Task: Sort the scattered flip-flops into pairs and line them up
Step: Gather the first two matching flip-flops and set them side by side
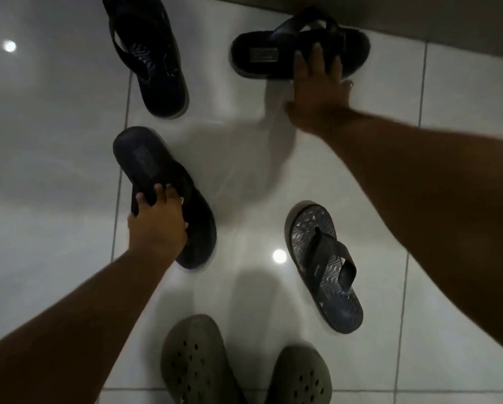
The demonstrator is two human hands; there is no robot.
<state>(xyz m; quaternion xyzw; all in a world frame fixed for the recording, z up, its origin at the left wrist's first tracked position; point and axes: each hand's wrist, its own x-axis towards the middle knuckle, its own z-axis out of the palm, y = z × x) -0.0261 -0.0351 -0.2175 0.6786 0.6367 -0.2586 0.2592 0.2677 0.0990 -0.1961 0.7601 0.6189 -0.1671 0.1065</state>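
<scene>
Several dark flip-flops lie scattered on a white tiled floor. My left hand (157,225) grips the strap of a plain black sandal (148,161) at centre left. My right hand (317,83) reaches to a black cross-strap sandal (262,53) lying sideways by the wall, fingers spread on its near edge and strap. A dark flip-flop with a patterned footbed (154,68) lies at the top, left of centre. A second patterned flip-flop (320,263) lies at lower right, toe pointing away from me.
Two olive-green perforated clogs (197,363) sit at the bottom edge, close to me. A dark wall base (419,16) runs along the top right. Bare glossy tiles (40,170) spread to the left and right, with lamp reflections.
</scene>
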